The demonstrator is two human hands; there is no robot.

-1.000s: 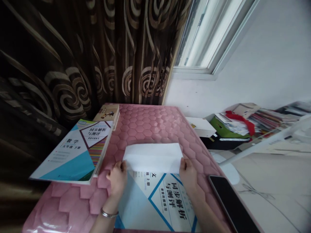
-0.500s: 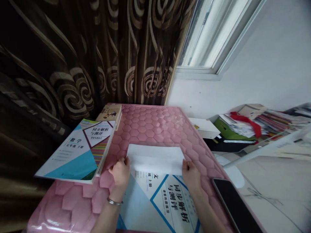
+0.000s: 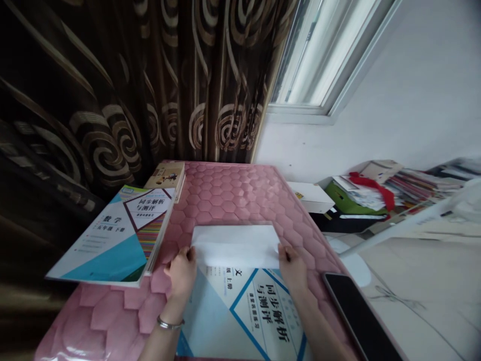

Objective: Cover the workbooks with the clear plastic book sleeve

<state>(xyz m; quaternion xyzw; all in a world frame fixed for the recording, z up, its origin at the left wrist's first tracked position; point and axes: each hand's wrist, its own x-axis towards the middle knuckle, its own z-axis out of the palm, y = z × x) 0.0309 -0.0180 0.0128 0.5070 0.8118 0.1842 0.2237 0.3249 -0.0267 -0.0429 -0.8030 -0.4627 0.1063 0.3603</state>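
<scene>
A white sheet of paper (image 3: 236,245) lies across the top of a blue-and-white workbook (image 3: 244,321), which rests sideways on as I see it. My left hand (image 3: 182,273), with a silver bracelet at the wrist, is closed at the paper's left edge. On the opposite edge, my right hand (image 3: 293,268) pinches the paper with curled fingers. The sheet covers the far end of the workbook, and the near edge looks like a fold, though I cannot be sure. Both forearms lie over the workbook's sides.
Other workbooks (image 3: 112,240) are piled at the left, with smaller tan books (image 3: 164,176) behind. A black phone (image 3: 358,313) lies at the right edge of the pink tablecloth (image 3: 225,193). Beyond it are a white box (image 3: 311,196), a lamp (image 3: 398,220) and piled papers. A dark curtain (image 3: 150,75) hangs behind.
The whole view has shifted slightly, so everything sits a little further left. Both hands keep hold of the paper, which stays in nearly the same place on the workbook.
</scene>
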